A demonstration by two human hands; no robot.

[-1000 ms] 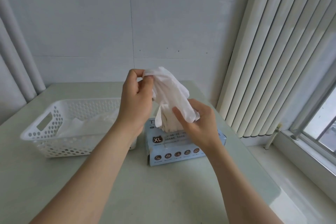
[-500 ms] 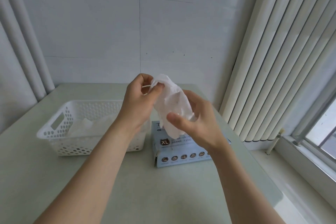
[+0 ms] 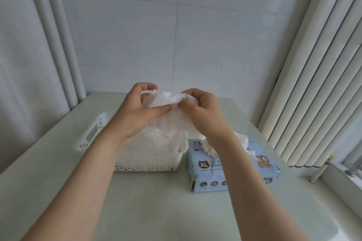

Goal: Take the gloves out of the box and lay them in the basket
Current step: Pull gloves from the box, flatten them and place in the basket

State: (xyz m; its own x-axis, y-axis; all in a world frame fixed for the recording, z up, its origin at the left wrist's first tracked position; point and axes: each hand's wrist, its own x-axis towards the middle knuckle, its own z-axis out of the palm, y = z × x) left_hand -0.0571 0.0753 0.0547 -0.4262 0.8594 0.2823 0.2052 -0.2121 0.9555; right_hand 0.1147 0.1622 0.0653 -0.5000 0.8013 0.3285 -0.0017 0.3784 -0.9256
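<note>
A white glove (image 3: 168, 101) is stretched between both hands above the basket. My left hand (image 3: 137, 111) pinches its left end between thumb and fingers. My right hand (image 3: 201, 109) grips its right end, and the rest of the glove hangs down below it. The white perforated basket (image 3: 92, 135) stands on the table to the left, with white gloves (image 3: 160, 143) lying inside. The light blue glove box (image 3: 203, 170), marked XL, lies to the right of the basket. More white gloves (image 3: 242, 140) poke out of its top opening, partly hidden by my right forearm.
The pale green table (image 3: 148, 201) runs to the white wall behind. Vertical blinds (image 3: 313, 84) hang along the right side, above a window sill at the lower right. White pipes (image 3: 56, 35) stand in the left corner.
Both hands have carried the glove left, from over the box to over the basket. My right hand moved up to the glove's top edge beside my left hand.
</note>
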